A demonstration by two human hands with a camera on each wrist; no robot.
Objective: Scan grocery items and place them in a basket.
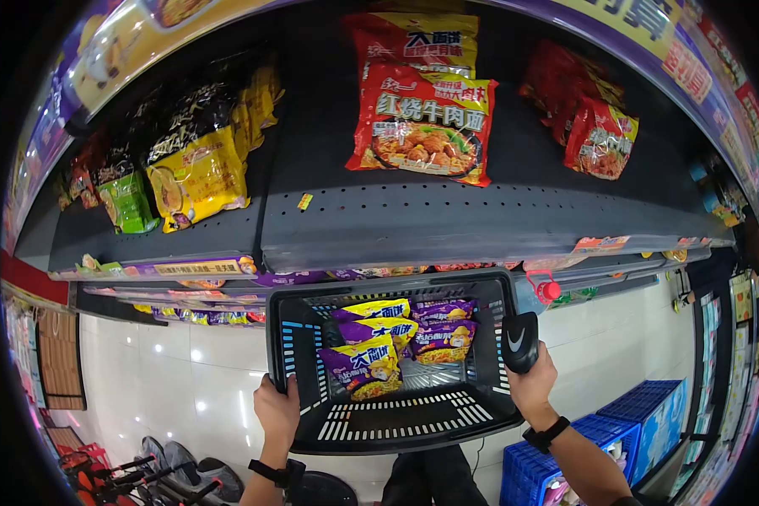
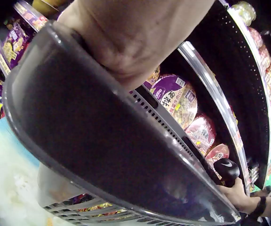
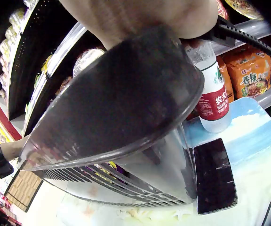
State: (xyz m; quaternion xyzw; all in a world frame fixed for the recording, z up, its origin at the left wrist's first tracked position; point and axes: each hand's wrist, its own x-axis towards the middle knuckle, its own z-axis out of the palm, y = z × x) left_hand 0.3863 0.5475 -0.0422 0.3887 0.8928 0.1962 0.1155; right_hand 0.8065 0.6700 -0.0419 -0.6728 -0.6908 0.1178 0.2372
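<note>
A black slotted shopping basket is held in front of the body, with several purple and yellow instant noodle packets inside it. My left hand grips its left rim at the near corner. On the opposite side, my right hand grips the right rim. A rounded black object with a white curved mark sits over the right fingers and partly hides them. Both wrist views look along the basket's dark wall, so the fingertips are hidden there.
Ahead, a dark shelf carries red noodle packets and, leftward, yellow ones. A red-labelled bottle and a black phone-like slab lie on or stand upon a beach-print surface. Blue crates stand at right.
</note>
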